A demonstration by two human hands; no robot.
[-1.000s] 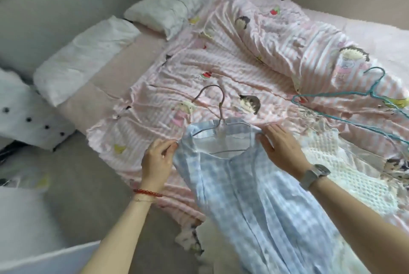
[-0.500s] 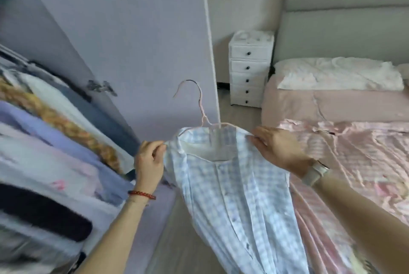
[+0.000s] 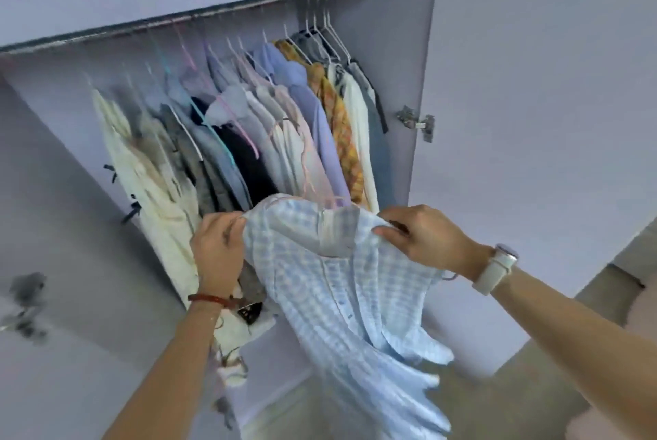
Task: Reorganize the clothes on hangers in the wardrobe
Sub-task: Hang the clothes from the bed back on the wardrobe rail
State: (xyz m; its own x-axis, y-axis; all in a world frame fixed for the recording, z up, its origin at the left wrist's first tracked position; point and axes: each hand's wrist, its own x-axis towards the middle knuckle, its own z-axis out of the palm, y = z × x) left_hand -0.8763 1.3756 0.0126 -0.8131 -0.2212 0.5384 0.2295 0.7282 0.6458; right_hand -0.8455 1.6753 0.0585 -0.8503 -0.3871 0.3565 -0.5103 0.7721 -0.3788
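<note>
Both hands on the garment, I've got it from my feed. Left hand (image 3: 218, 247) has fingers curled round the left shoulder of the blue-and-white check shirt (image 3: 341, 301), bunching the cloth. Right hand (image 3: 423, 238) pinches the right shoulder, thumb and fingers clamped on the fabric edge. Red bead bracelet (image 3: 209, 299) on the left wrist, pale watch (image 3: 497, 267) on the right.

Shirt is stretched between the two grips, collar up toward the wardrobe, rest hanging down and to the right in loose folds, buttons showing down the front. Pink hanger (image 3: 313, 172) rises from the collar, its hook in front of the hung clothes, below the rail; can't tell how it sits inside the shirt.

Behind: lilac wardrobe (image 3: 387, 59) w/ door open, metal rail (image 3: 170, 23) across the top, packed w/ hung clothes. L to R approx: cream pieces (image 3: 142, 169), grey, dark navy, white, lavender shirt (image 3: 320, 119), orange patterned garment (image 3: 337, 112), white again. A few bare white hangers (image 3: 330, 37) at the right end of the rail. Hinge (image 3: 417, 123) on the right wall. Shirt held low, in front of the middle of the row.
</note>
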